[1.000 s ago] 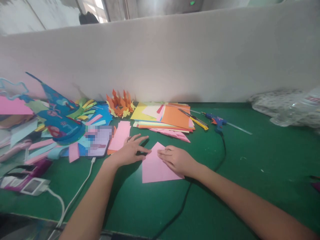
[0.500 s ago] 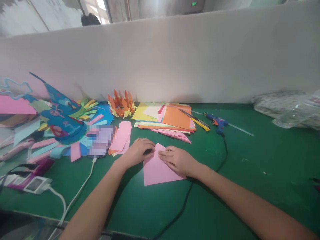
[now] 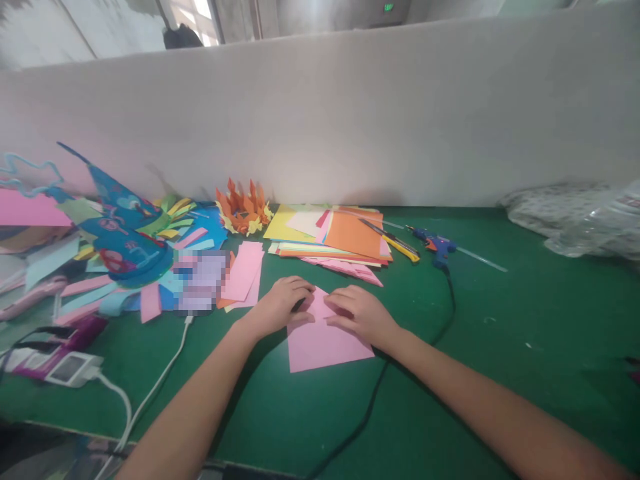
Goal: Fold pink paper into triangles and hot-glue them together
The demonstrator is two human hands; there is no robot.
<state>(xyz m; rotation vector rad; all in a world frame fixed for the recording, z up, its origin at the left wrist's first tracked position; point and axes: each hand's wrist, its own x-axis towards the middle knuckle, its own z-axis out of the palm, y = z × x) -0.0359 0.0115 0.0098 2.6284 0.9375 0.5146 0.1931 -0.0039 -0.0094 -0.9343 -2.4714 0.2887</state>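
A pink paper sheet [image 3: 325, 343] lies on the green table mat [image 3: 500, 347] in front of me, its far corner folded toward me. My left hand [image 3: 283, 303] is curled, with its fingertips pressing the folded corner from the left. My right hand [image 3: 363, 313] is curled too and pinches the same fold from the right. Both hands meet at the sheet's top edge.
A stack of coloured paper [image 3: 333, 237] lies behind the hands, with a yellow utility knife [image 3: 397, 243] and a blue glue gun [image 3: 435, 245] to its right; the gun's black cord [image 3: 370, 393] runs under my right arm. Paper crafts and a phone [image 3: 197, 283] crowd the left. A white partition [image 3: 350, 113] stands behind.
My left hand went from flat and spread to curled on the paper's top corner. The pointed corner has been folded down toward me, and both hands have closed in on the fold.
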